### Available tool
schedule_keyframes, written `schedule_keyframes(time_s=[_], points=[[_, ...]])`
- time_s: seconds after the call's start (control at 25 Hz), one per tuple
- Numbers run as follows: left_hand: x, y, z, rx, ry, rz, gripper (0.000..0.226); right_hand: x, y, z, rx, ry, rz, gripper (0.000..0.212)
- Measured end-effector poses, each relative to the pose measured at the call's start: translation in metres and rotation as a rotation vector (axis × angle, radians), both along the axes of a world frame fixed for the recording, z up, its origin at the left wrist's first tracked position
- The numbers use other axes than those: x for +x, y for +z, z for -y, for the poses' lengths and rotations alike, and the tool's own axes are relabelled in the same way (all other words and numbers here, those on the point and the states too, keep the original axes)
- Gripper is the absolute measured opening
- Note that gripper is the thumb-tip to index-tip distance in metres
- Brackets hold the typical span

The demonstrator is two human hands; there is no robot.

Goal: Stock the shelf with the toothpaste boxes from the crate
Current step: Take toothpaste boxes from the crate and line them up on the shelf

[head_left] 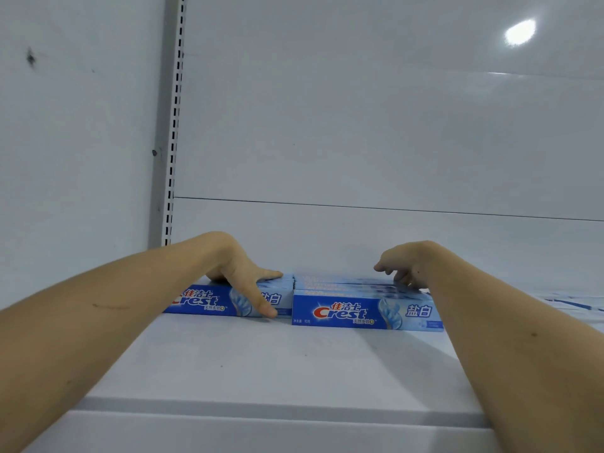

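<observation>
Two groups of blue Crest toothpaste boxes lie side by side on the white shelf [294,361], long faces toward me. My left hand [243,276] rests on the left boxes [199,300], fingers spread over the top and thumb down the front face. My right hand [403,264] hovers over the back of the right boxes [362,313], fingers curled loosely and touching their tops near the far edge. I cannot tell how many boxes lie behind the front ones. The crate is out of view.
The shelf's white back panel [376,132] rises behind the boxes. A slotted upright [175,125] runs along the left. The shelf's front lip [277,411] lies close to me, and another box edge [568,305] shows at far right.
</observation>
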State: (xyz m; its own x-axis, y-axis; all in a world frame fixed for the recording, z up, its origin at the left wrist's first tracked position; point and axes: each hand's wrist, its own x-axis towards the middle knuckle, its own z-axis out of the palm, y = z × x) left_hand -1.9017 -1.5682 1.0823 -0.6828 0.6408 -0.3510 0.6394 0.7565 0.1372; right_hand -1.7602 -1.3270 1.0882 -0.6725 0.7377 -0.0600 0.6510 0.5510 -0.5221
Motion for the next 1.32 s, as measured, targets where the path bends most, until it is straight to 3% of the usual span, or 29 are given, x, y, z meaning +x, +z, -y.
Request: schedule_keyframes(time_s=[0.16,0.24,0.4,0.56,0.68,0.8,0.88,1.0,1.16,1.32], points=[[-0.005,0.001,0.0,-0.004,-0.007,0.042,0.132,0.0,0.001,0.01,0.018,-0.008,-0.023,0.037],[-0.004,0.001,-0.001,0.003,-0.016,0.048,0.133,-0.003,0.002,0.012,0.084,0.036,-0.001,0.045],[-0.008,0.001,-0.005,-0.006,-0.016,0.061,0.134,-0.005,-0.005,-0.003,-0.081,0.003,0.019,0.051],[0.007,0.005,0.002,-0.022,-0.025,0.006,0.14,0.003,0.0,0.021,0.366,0.139,0.0,0.047],[0.026,0.012,0.002,0.042,-0.14,0.026,0.137,0.025,0.025,0.047,0.215,0.34,0.006,0.069],[0.048,0.004,-0.003,0.025,-0.24,-0.059,0.114,0.059,0.035,0.061,0.042,0.463,0.22,0.082],[0.048,-0.006,-0.007,0.003,-0.235,-0.2,0.101,0.067,0.025,0.058,0.182,0.457,0.342,0.081],[0.05,-0.013,-0.01,0.02,-0.218,-0.233,0.092,0.062,0.003,0.043,0.547,0.482,0.386,0.07],[0.062,-0.01,-0.011,0.0,-0.191,-0.261,0.091,0.074,-0.006,0.035,0.604,0.422,0.276,0.07],[0.052,-0.007,-0.004,0.027,-0.174,-0.271,0.108,0.077,-0.017,0.029,0.586,0.382,0.261,0.076]])
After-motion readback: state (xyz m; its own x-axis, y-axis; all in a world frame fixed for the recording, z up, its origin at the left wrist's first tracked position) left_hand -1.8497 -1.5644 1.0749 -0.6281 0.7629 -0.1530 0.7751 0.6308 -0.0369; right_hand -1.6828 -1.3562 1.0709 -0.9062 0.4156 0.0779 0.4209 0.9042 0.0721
